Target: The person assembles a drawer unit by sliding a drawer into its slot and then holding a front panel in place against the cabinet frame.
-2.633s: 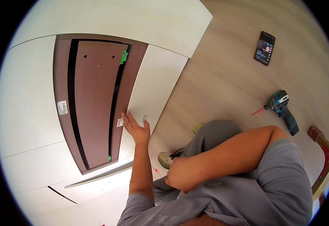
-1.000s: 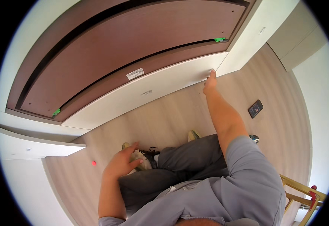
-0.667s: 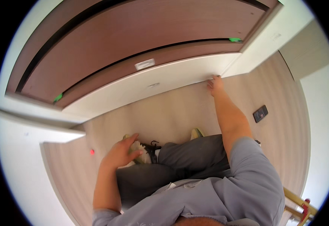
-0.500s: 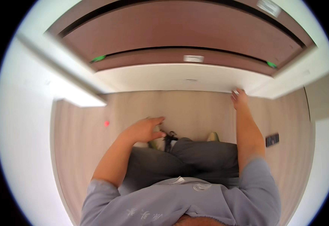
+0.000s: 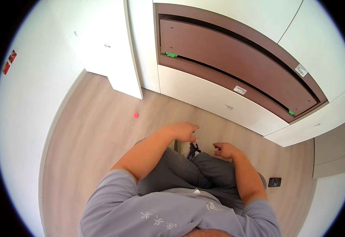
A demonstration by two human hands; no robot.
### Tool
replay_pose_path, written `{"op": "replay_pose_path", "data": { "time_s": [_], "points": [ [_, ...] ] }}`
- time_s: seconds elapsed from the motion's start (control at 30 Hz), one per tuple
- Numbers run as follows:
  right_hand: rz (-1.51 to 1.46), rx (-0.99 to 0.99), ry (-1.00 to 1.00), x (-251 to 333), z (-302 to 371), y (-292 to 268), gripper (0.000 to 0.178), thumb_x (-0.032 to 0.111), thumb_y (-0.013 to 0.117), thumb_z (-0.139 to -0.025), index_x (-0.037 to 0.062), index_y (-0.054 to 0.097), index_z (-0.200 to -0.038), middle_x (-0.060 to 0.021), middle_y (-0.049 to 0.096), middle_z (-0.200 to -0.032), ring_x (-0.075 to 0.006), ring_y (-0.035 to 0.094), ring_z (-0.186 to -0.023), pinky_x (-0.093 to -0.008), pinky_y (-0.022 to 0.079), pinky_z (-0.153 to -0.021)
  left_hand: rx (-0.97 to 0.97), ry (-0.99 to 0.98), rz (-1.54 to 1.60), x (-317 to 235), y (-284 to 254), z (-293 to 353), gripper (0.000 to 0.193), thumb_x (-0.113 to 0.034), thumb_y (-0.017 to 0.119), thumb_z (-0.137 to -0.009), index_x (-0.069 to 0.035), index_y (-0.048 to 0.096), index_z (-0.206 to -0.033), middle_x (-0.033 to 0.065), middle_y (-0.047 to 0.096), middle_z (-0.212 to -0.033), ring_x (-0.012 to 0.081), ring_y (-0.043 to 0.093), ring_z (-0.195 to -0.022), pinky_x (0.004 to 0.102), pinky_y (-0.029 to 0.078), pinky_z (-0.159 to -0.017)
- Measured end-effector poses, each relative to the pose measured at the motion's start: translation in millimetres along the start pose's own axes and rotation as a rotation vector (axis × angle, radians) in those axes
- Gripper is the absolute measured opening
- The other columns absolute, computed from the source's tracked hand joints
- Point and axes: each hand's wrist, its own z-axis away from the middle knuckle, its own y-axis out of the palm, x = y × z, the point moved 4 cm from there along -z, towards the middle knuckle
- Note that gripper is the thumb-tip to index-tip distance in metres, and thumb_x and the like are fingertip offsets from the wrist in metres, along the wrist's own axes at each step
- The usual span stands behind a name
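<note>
My left hand [image 5: 186, 132] hovers over my shoes in front of my knees. Its thumb and forefinger are apart, and nothing shows between them. My right hand [image 5: 224, 150] is above my right knee, its fingers loosely stretched toward the left hand and holding nothing I can see. Ahead of both hands stands a white drawer front [image 5: 215, 98]. Behind it lies a brown drawer panel [image 5: 235, 59] with a green clip [image 5: 171, 55] at its left corner and another green clip [image 5: 291, 113] at its right. Neither hand touches the drawer.
A white cabinet door [image 5: 117, 51] stands open on the left. On the wooden floor [image 5: 81, 138] lie a small pink round object [image 5: 136, 115] and, to my right, a dark flat device [image 5: 274, 182]. White cabinet fronts [image 5: 322, 35] rise on the right.
My right hand has come back from the drawer front's lower edge to above my knee. The view has swung left, bringing the open door further into sight. My left hand stays near my shoes.
</note>
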Motion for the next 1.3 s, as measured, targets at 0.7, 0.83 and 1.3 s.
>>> {"op": "replay_pose_path", "data": {
  "time_s": [0.7,0.83,1.3],
  "points": [
    [0.122,-0.052,-0.077,57.0,58.4,29.3,0.062,0.044,0.074,-0.096,0.0082,0.064,-0.146,-0.0237,0.072,-0.133,-0.0432,0.068,-0.124,-0.0494,0.053,-0.106,-0.846,-0.035,0.566,46.1,-66.1,14.3,0.045,-0.024,0.075,-0.101,-0.002,0.068,-0.139,0.0087,0.078,-0.115,0.0162,0.072,-0.097,0.0342,0.059,-0.087],
    [0.124,-0.037,-0.123,53.7,45.2,38.0,0.063,0.046,0.073,-0.096,0.0083,0.064,-0.146,-0.0243,0.072,-0.133,-0.0432,0.068,-0.124,-0.0497,0.053,-0.107,-1.109,-0.084,0.766,57.1,-120.8,6.4,0.033,-0.025,0.076,-0.100,-0.003,0.077,-0.125,0.0041,0.078,-0.098,0.0116,0.067,-0.081,0.0297,0.055,-0.073],
    [0.032,-0.078,-0.201,55.7,29.3,25.7,0.066,0.048,0.074,-0.095,0.0092,0.063,-0.148,-0.0213,0.071,-0.138,-0.0401,0.067,-0.127,-0.0477,0.053,-0.108,-1.519,-0.233,0.036,46.3,-281.7,-26.4,0.026,-0.024,0.078,-0.093,-0.008,0.072,-0.112,0.0140,0.074,-0.114,0.0351,0.071,-0.102,0.0459,0.057,-0.090]
  ]
}}
